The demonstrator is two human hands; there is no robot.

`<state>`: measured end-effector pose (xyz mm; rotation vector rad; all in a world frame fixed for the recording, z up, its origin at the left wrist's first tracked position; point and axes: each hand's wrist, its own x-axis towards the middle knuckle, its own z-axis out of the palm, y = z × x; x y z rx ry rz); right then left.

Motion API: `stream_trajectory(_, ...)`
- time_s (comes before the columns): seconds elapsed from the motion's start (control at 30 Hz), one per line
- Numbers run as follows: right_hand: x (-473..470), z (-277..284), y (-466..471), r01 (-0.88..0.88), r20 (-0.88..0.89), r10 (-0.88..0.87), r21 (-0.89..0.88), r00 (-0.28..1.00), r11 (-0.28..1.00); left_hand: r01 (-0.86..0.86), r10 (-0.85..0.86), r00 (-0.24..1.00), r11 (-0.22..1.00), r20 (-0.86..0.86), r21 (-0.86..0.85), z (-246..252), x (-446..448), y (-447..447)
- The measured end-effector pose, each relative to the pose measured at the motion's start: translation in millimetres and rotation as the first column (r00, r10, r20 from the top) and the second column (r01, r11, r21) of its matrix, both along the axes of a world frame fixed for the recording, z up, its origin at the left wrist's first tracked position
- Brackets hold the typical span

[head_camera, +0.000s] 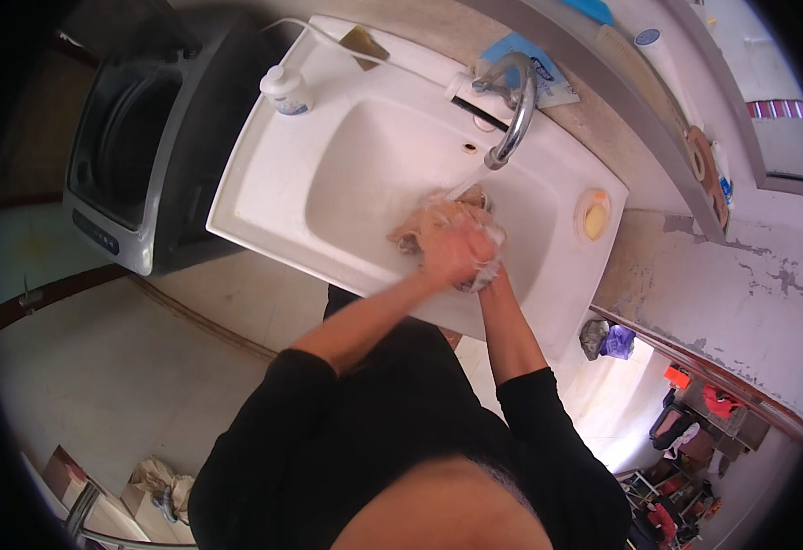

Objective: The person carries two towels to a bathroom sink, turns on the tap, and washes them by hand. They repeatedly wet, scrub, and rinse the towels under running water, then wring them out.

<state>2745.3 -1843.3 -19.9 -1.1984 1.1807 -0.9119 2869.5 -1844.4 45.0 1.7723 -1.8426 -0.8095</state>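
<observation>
Under the running tap, both hands press together over a wet, tan and dark-patterned cloth in the white sink. My left hand grips the cloth from the left and covers part of it; motion blurs its fingers. My right hand is closed on the cloth from the right, largely hidden behind the left hand and white suds. Folds of cloth stick out on the left, above and below the hands. Water falls from the chrome faucet onto the cloth and hands.
A white pump bottle stands on the sink's left ledge. On the right ledge, yellow soap sits in a dish. Behind the faucet lies a blue and white packet. Left of the sink is a grey top-loading washing machine.
</observation>
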Motion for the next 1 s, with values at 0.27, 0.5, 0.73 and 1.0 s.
stream_trajectory(0.27,1.8,56.9,-2.9,-0.015,0.53,-0.464,0.67,0.71,0.742,0.241,0.801,0.102,0.556,-0.59,0.796,-63.1,78.5,-35.0)
stream_trajectory(0.5,-15.6,93.6,-5.0,0.484,-0.305,-0.378,0.614,0.874,0.623,0.069,0.458,0.299,0.865,-0.837,0.497,-6.9,53.0,-34.4)
stream_trajectory(0.73,5.2,47.5,1.2,0.077,0.557,-0.425,0.54,0.714,0.838,0.085,-0.089,0.982,0.996,-0.167,-0.03,47.9,-12.8,36.0)
stream_trajectory(1.0,14.4,31.3,-1.0,0.07,0.546,-0.527,0.649,0.651,0.758,-0.193,0.334,0.478,0.942,-0.812,0.274,-35.8,24.2,-46.7)
